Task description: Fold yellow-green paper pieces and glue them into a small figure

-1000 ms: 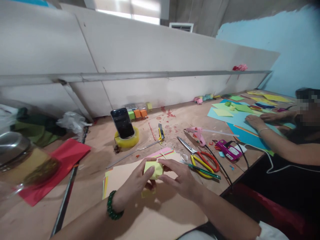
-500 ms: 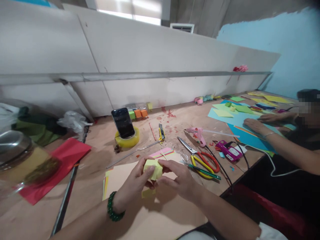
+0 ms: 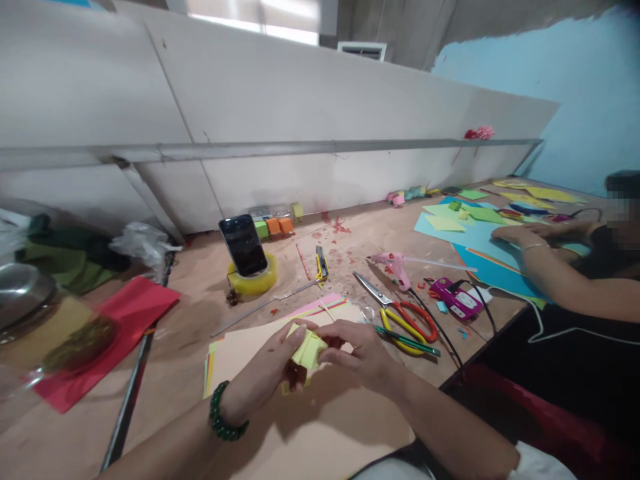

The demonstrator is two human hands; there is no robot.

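A small pale-yellow folded paper box point(image 3: 307, 351) is held above a stack of coloured paper point(image 3: 345, 423). My left hand point(image 3: 273, 360), with a green bead bracelet at the wrist, grips the box with the thumb on its top. From the right, the thumb and fingers of my right hand point(image 3: 357, 350) pinch its edge. Another yellow paper piece point(image 3: 289, 388) shows below the box, partly hidden by my left hand. Just right of my right hand lie scissors point(image 3: 400, 317) with red and yellow handles and a green pen-like tool point(image 3: 410, 341).
A phone point(image 3: 243, 245) leans on a yellow tape roll point(image 3: 254, 279). Beyond the paper lie a cutter knife point(image 3: 321, 263) and a pink glue gun point(image 3: 395, 267). A glass jar point(image 3: 55, 327) stands at left. At right, a co-worker's hands point(image 3: 520, 235) rest over blue paper.
The yellow box has been turned and tilted between my hands, showing another side with a fold line. The co-worker's arm has shifted slightly.
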